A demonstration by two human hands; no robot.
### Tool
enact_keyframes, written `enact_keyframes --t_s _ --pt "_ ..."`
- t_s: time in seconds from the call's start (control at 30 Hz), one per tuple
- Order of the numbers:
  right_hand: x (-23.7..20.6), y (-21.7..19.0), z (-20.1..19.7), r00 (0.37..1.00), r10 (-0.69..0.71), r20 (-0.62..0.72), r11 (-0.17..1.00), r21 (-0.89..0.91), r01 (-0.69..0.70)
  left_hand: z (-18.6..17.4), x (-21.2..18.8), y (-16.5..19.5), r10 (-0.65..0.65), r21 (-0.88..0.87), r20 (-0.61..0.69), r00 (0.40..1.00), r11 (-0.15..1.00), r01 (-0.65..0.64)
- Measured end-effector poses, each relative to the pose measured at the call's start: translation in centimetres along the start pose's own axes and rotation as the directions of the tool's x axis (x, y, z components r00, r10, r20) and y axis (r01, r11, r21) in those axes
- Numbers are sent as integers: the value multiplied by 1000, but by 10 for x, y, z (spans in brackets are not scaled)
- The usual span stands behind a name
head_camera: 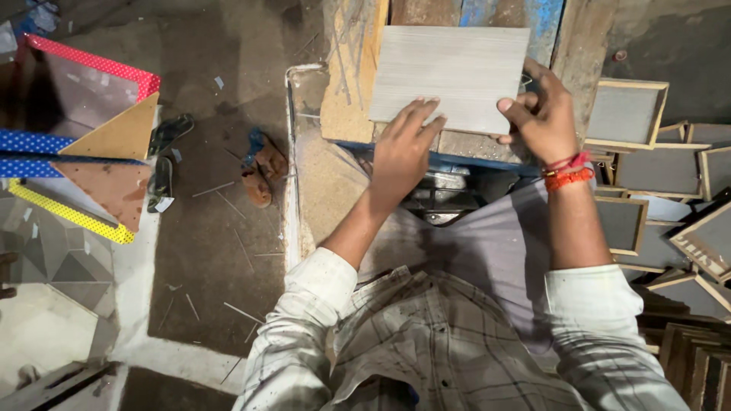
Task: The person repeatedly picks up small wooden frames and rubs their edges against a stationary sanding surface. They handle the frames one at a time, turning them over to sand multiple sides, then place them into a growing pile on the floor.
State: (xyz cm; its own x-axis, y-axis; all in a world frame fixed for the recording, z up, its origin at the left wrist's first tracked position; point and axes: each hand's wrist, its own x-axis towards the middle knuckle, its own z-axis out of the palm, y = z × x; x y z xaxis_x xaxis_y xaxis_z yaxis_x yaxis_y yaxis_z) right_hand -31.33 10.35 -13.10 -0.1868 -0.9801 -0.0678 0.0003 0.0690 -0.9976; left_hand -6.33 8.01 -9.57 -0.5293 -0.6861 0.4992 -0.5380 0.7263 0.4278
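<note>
A grey, finely striped rectangular panel (453, 72) lies flat on a worn wooden workbench (350, 91) in front of me. My left hand (400, 148) rests palm down on the panel's near edge, fingers spread and pressing on it. My right hand (541, 106) grips the panel's right near corner, thumb on top. Red and orange threads circle my right wrist. I wear a checked shirt with the sleeves rolled up.
Several small framed grey panels (628, 114) are piled to the right. Triangular boards with red, blue and yellow dotted edging (91, 129) lie at left. Sandals (259, 167) and thin metal strips litter the dusty floor. A blue-painted board (510, 15) lies behind the panel.
</note>
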Motion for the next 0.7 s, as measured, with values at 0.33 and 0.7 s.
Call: enact_keyframes --t_s 0.33,0.7 --pt "22 1 -2 998 -53 -15 997 -59 52 26 12 -21 -47 28 -10 999 998 47" --pt "79 5 -14 990 -130 -56 992 -9 129 57 59 -47 -97 108 37 995 990 93"
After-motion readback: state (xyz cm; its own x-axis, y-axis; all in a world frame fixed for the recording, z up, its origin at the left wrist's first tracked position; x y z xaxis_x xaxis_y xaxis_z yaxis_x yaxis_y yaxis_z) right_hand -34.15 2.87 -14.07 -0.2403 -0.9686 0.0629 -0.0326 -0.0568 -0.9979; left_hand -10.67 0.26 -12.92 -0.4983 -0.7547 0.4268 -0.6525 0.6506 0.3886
